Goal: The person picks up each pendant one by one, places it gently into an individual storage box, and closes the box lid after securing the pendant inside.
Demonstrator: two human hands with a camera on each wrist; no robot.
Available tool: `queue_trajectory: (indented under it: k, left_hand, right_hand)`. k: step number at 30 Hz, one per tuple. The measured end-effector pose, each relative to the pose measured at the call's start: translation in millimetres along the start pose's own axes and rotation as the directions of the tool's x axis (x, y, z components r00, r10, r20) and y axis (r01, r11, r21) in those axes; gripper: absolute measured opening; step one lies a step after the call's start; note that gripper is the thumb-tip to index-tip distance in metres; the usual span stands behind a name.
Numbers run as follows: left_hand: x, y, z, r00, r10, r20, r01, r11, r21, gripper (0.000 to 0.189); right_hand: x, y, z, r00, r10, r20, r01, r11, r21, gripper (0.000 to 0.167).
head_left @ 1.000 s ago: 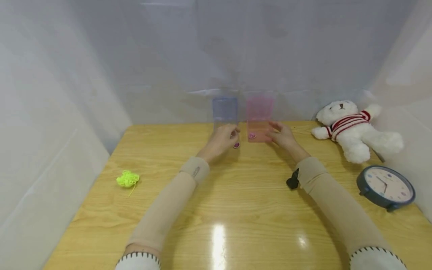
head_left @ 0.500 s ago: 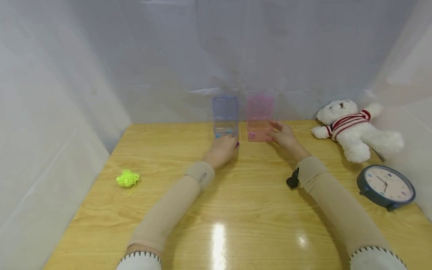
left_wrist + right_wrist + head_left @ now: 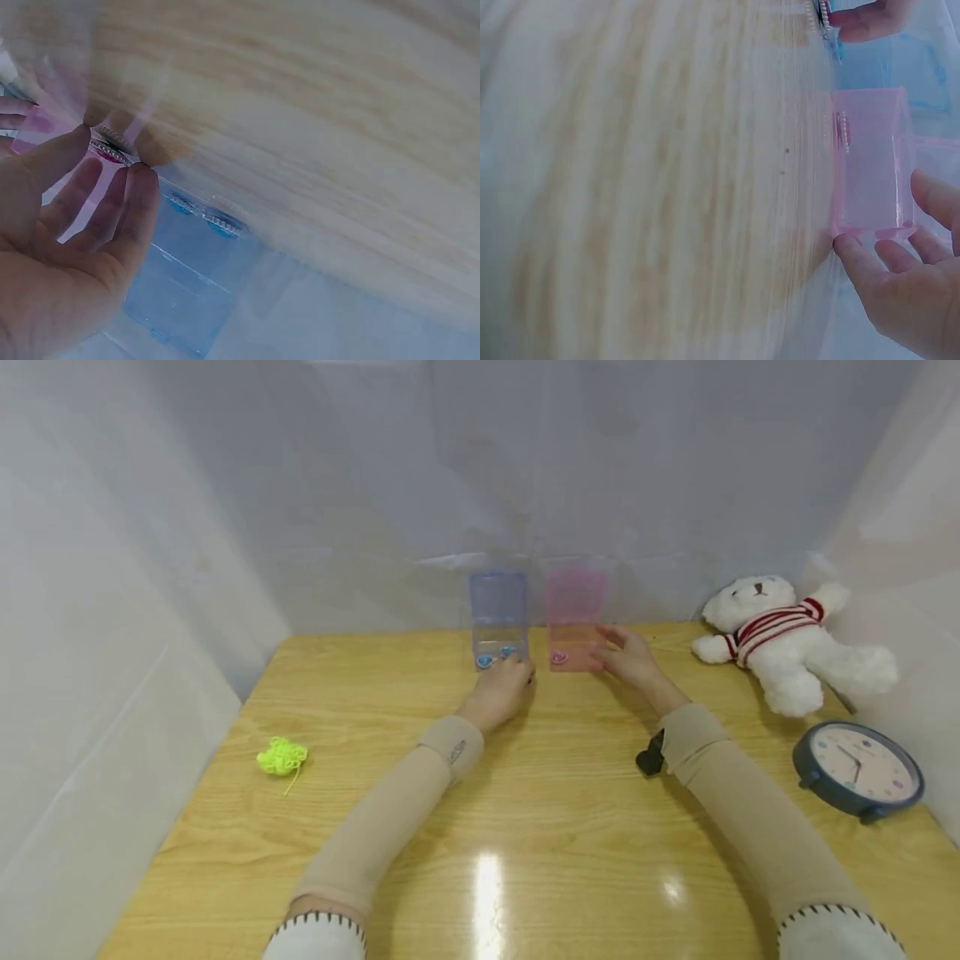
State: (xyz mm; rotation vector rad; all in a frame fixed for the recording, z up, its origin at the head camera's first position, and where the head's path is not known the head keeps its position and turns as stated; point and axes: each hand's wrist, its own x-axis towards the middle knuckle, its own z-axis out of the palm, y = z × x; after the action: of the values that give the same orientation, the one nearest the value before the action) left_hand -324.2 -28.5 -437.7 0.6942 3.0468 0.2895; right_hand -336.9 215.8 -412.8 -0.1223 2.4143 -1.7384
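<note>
My left hand (image 3: 498, 690) pinches a small round magenta ornament with a beaded silver rim (image 3: 112, 152) between thumb and fingertip, close over the table in front of the blue box. The clear blue box (image 3: 498, 597) has its lid raised and holds two blue ornaments (image 3: 485, 661) with beaded rims. To its right stands a clear pink box (image 3: 588, 652), also with its lid up, a pink ornament (image 3: 558, 657) lying in its left part. My right hand (image 3: 634, 663) rests against the pink box's right side, fingers loosely bent and thumb apart.
A bright yellow-green tangle of yarn (image 3: 282, 757) lies on the wooden table (image 3: 360, 693) at left. On the right are a white teddy bear (image 3: 787, 635) in a striped sweater and a round dark-blue clock (image 3: 858, 770). A white sheet (image 3: 390, 510) hangs behind the boxes.
My left hand has drawn back from above the blue box, lowered to the table and taken hold of the magenta ornament there. The blue ornaments have come into view. My right hand has stayed put.
</note>
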Motion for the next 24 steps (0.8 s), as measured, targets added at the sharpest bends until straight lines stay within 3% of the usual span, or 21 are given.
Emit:
queue_trajectory:
  k: [6, 11, 24]
  left_hand:
    - [4.0, 1.8, -4.8, 0.997, -0.050, 0.057, 0.051, 0.999, -0.007, 0.015]
    - [6.1, 3.2, -7.9, 0.997, -0.026, 0.077, 0.022, 0.998, 0.056, 0.015]
    - [7.1, 3.4, -9.7, 1.000, 0.019, -0.013, -0.019, 0.999, -0.029, 0.018]
  right_hand:
    - [-4.9, -5.8, -0.4, 1.000, -0.009, 0.001, 0.009, 1.000, 0.000, 0.066]
    - [-3.8, -5.5, -1.1, 1.000, -0.011, 0.000, 0.011, 1.000, -0.006, 0.066]
    - [-0.9, -0.6, -1.4, 1.000, -0.010, 0.000, 0.010, 1.000, -0.008, 0.064]
